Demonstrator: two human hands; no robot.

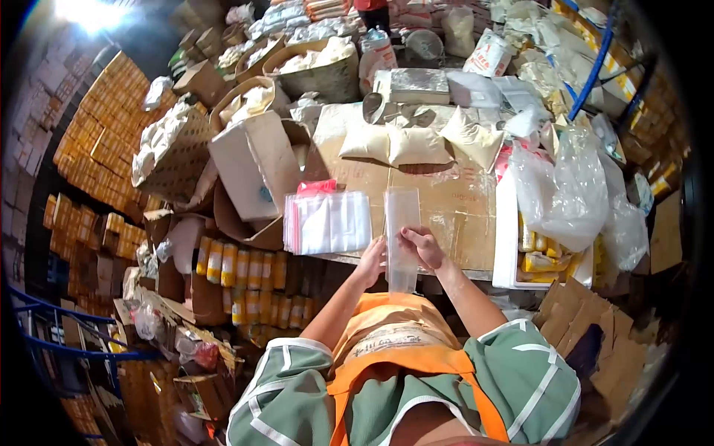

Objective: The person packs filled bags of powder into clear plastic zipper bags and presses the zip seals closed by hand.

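Note:
A long, narrow clear plastic bag (402, 212) stands lengthwise in front of me, its lower end over my orange apron (394, 316). My right hand (422, 247) grips its right edge, thumb on the front face. At the left edge, my left hand (374, 260) is closed on the same bag, the fingertips partly behind it. Just left of that hand lies a stack of flat zip bags (331, 223) with pink-red edges. Beyond the clear bag, filled bags of pale powder (420, 146) rest in a row on the cardboard-covered table (454, 212).
A white foam box (507, 238) with yellow packets stands at the right, loose clear plastic (561, 189) heaped over it. Left are a tilted white box (255, 167) and yellow-labelled jars (242, 267). A metal box (419, 85) sits at the back; a person (374, 15) stands beyond.

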